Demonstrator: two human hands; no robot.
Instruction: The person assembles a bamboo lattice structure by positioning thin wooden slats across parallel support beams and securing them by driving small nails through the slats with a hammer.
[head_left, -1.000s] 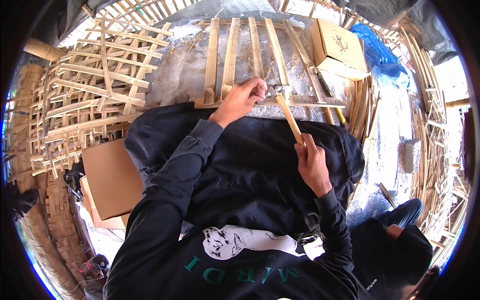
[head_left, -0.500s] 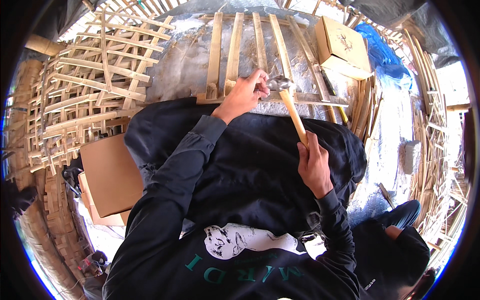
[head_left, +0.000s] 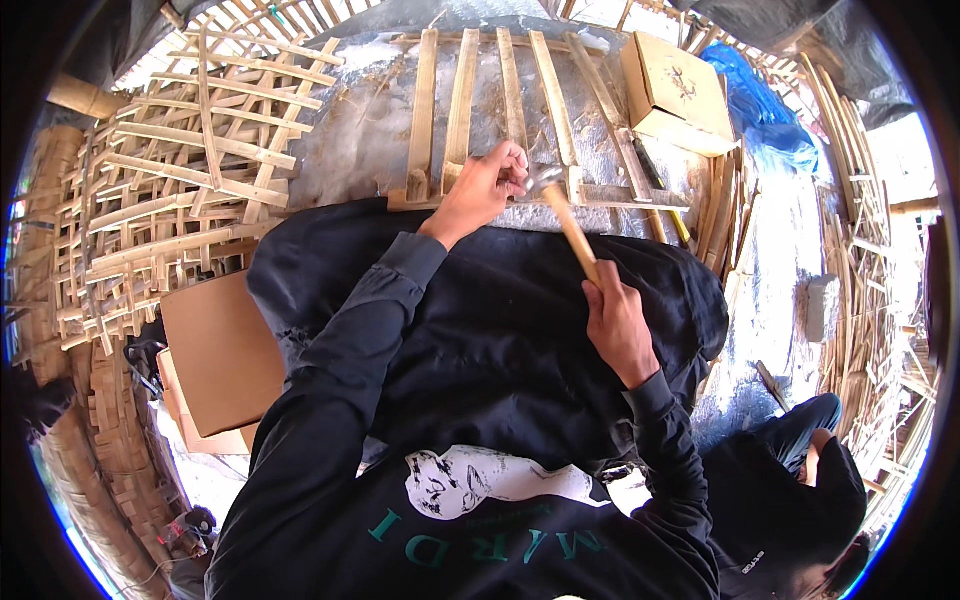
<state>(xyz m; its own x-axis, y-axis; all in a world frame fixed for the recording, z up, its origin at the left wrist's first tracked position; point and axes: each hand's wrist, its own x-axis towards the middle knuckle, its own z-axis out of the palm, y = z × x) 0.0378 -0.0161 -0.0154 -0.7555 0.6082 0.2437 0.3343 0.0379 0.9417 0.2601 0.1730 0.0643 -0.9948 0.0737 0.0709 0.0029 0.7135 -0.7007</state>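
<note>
The hammer (head_left: pixel 568 225) — pale wooden handle, small metal head — slants up over the bamboo slat frame (head_left: pixel 520 120). The right hand (head_left: pixel 617 322) has its grip closed round the handle's lower end; the left hand (head_left: pixel 487 185) is pinched shut beside the head — on what, too small to tell.

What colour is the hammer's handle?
The hammer handle is light yellowish wood, held in the right hand, seen in the head view.

The left hand (head_left: pixel 487 186) hides whatever it pinches; the hammer head (head_left: pixel 541 180) is blurred.
</note>
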